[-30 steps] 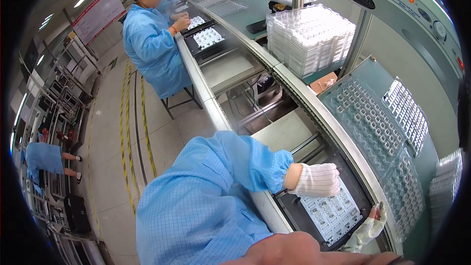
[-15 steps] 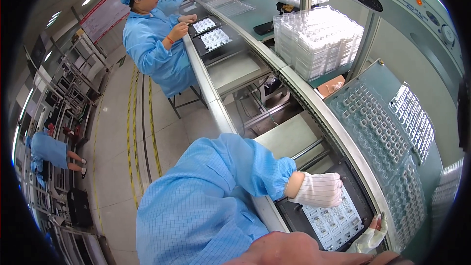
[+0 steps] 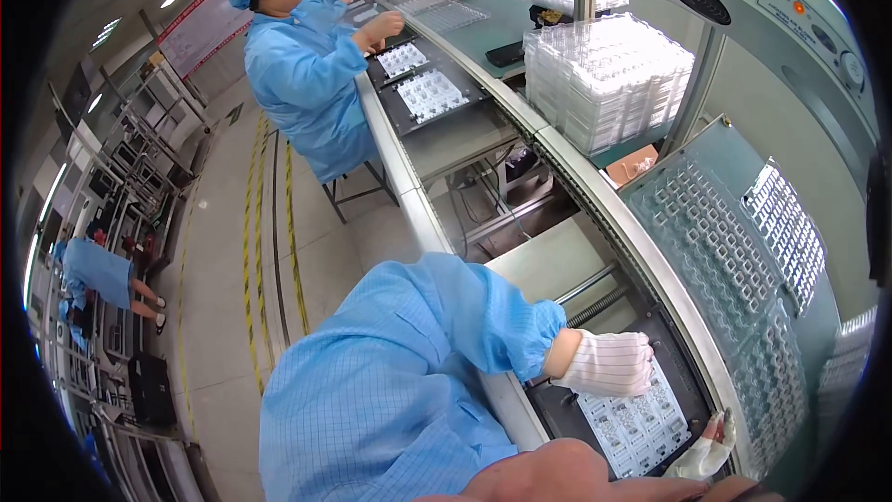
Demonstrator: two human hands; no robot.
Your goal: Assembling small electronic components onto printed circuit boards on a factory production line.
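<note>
My left hand (image 3: 609, 363), in a white striped glove, is closed with bent fingers over the upper part of a white circuit board panel (image 3: 636, 423). What its fingers hold, if anything, is hidden beneath them. The panel lies in a black carrier tray (image 3: 578, 425) on the conveyor. At the tray's near right corner is my right hand (image 3: 708, 449), in a pale glove with bare skin showing at a finger. Its visible fingers stretch out along the tray's edge, apart from the left hand.
Clear plastic trays of small square parts (image 3: 711, 232) lie on the green bench right of the conveyor rail (image 3: 641, 256). Behind them rises a stack of clear trays (image 3: 604, 84). A co-worker (image 3: 302, 74) sits farther up the line beside white panels (image 3: 430, 95). An overhead blower unit (image 3: 790, 28) hangs at right.
The co-worker's hands have risen and moved right, and the white panels near them have slid a little toward me. My hands stay almost in place; the view has shifted slightly.
</note>
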